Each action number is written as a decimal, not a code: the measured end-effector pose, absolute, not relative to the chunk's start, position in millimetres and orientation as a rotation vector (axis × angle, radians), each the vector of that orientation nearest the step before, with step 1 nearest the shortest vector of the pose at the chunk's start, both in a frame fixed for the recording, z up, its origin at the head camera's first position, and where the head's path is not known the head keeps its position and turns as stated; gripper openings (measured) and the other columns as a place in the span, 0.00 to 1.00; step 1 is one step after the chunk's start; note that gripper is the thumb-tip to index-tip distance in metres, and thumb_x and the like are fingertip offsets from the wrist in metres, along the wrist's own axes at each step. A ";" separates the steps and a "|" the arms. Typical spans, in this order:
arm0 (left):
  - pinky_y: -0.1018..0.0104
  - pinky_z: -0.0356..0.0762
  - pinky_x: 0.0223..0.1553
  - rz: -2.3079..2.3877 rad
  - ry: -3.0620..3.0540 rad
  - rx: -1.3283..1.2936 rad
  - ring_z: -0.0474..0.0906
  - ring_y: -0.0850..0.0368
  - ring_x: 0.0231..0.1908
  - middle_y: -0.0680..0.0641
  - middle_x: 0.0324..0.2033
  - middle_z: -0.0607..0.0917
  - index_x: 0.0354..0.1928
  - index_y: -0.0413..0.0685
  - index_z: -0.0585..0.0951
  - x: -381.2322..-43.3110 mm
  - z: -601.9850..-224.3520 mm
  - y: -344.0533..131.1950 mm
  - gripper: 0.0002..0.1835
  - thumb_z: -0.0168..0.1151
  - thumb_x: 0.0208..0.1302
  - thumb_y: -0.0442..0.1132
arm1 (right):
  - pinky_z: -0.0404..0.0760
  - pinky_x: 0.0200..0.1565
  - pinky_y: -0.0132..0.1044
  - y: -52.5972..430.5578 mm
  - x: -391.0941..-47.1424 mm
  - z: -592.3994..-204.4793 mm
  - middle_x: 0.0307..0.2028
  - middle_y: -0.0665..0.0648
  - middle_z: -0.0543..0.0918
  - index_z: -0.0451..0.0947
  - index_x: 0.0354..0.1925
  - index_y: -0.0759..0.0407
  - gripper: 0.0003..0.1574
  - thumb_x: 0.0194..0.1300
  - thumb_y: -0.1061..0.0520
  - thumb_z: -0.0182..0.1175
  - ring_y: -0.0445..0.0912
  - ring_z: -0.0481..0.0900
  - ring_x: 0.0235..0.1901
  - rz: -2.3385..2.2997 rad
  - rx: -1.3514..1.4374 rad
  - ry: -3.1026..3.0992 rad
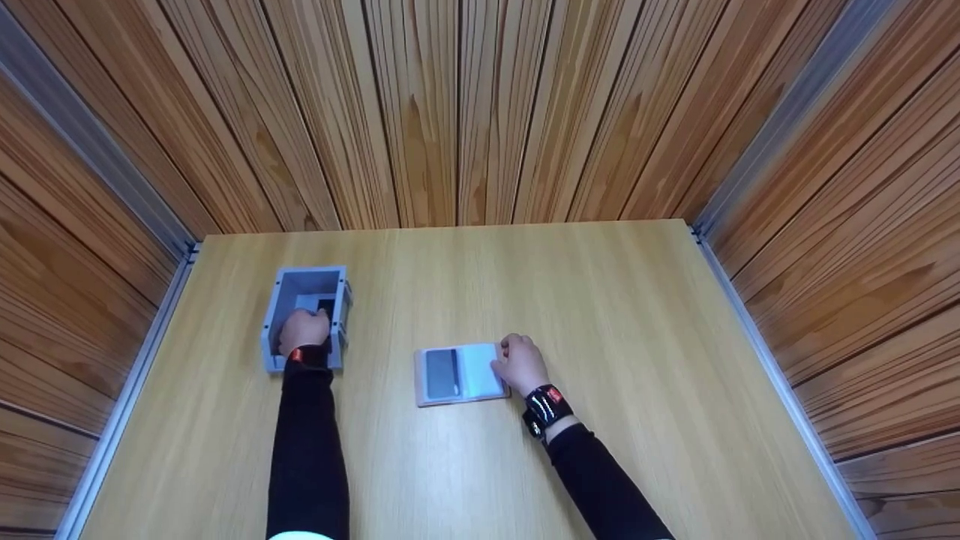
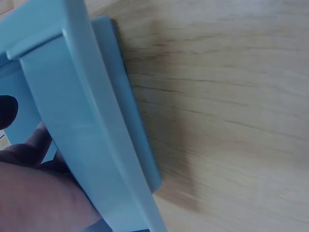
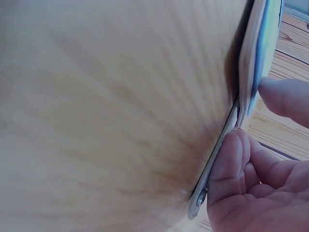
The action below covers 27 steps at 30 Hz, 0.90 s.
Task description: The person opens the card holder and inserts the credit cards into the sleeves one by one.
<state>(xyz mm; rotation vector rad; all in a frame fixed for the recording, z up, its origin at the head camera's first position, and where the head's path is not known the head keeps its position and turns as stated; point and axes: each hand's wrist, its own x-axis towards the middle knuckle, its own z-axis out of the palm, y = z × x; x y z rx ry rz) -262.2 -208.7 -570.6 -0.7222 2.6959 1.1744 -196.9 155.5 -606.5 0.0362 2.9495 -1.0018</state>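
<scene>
An open card holder (image 1: 480, 367) with clear plastic sleeves lies on the table in the head view. Its left side shows a dark grey panel, its right a pale bluish sleeve. My right hand (image 1: 521, 364) holds its right edge; in the right wrist view the thumb (image 3: 285, 99) touches the sleeves while curled fingers lie by a cover flap (image 3: 198, 203) with a metal snap. Inside a grey plastic bin (image 1: 343, 289) at the left is my left hand (image 1: 304, 330), beside a small dark thing (image 1: 325, 306). The bin wall (image 2: 87, 130) hides most of its fingers.
The wooden table (image 1: 615, 300) is bordered by wood-panelled walls (image 1: 487, 112) at the back and both sides. Metal rails (image 1: 772, 360) run along the side edges. Between bin and card holder lies a stretch of bare tabletop.
</scene>
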 end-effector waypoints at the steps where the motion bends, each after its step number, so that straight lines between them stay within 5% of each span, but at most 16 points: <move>1: 0.37 0.65 0.54 1.177 2.688 -0.721 0.74 0.34 0.50 0.34 0.45 0.79 0.44 0.36 0.75 -262.8 -570.2 -209.3 0.19 0.46 0.74 0.48 | 0.77 0.42 0.47 155.4 -196.9 -606.4 0.35 0.58 0.75 0.77 0.44 0.69 0.20 0.56 0.61 0.69 0.53 0.76 0.36 -0.997 0.032 2.954; 5: 0.40 0.68 0.51 1.182 2.673 -0.726 0.75 0.37 0.49 0.36 0.45 0.79 0.45 0.37 0.76 -264.5 -569.8 -211.4 0.20 0.46 0.74 0.49 | 0.77 0.42 0.47 154.5 -196.6 -606.0 0.35 0.59 0.76 0.77 0.44 0.69 0.20 0.55 0.60 0.70 0.53 0.76 0.36 -0.997 0.025 2.962; 12: 0.52 0.64 0.36 1.178 2.659 -0.738 0.70 0.45 0.34 0.44 0.28 0.71 0.30 0.42 0.71 -268.4 -570.9 -212.9 0.18 0.47 0.74 0.49 | 0.77 0.41 0.47 156.0 -196.5 -607.7 0.35 0.58 0.76 0.76 0.43 0.68 0.19 0.55 0.61 0.69 0.52 0.76 0.35 -1.018 0.007 2.969; 18: 0.48 0.70 0.38 1.238 2.801 -0.693 0.75 0.39 0.34 0.41 0.26 0.78 0.27 0.36 0.76 -268.6 -573.9 -210.5 0.19 0.52 0.70 0.44 | 0.76 0.41 0.46 156.0 -196.8 -606.5 0.35 0.58 0.75 0.76 0.45 0.68 0.20 0.56 0.60 0.69 0.52 0.75 0.35 -1.025 0.034 2.934; 25: 0.55 0.57 0.28 1.270 2.927 -0.643 0.61 0.47 0.22 0.50 0.13 0.62 0.13 0.44 0.64 -270.1 -574.4 -207.3 0.21 0.55 0.64 0.35 | 0.76 0.41 0.46 155.1 -196.9 -604.0 0.35 0.58 0.75 0.76 0.46 0.69 0.21 0.56 0.60 0.69 0.52 0.75 0.36 -1.024 0.050 2.916; 27: 0.53 0.63 0.30 1.270 2.962 -0.644 0.67 0.43 0.24 0.45 0.14 0.69 0.15 0.39 0.69 -270.6 -574.0 -206.1 0.17 0.55 0.61 0.32 | 0.76 0.41 0.46 155.1 -196.6 -603.5 0.35 0.58 0.74 0.76 0.46 0.69 0.21 0.56 0.60 0.69 0.51 0.75 0.36 -1.030 0.050 2.914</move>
